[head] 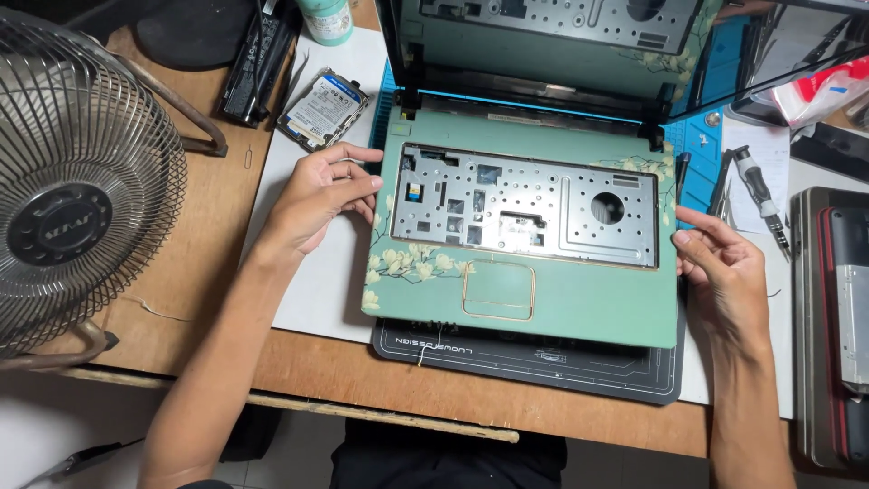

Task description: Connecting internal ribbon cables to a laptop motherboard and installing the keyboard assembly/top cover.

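Centrally on the mat (543,367) lies the green laptop (543,290), keyboard removed; we rest our left hand (312,204) open against its left edge and our right hand (724,272) loosely open beside the right edge, judging the shell stiff yet fragile, best gripped by both sides

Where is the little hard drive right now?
In the head view the hard drive lies upper left of the green laptop, beyond the left hand, beside a black battery pack.

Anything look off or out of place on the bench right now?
The green laptop has no keyboard: its bare metal tray is exposed. A loose hard drive lies askew beside it. The left hand and right hand are at the laptop's side edges.
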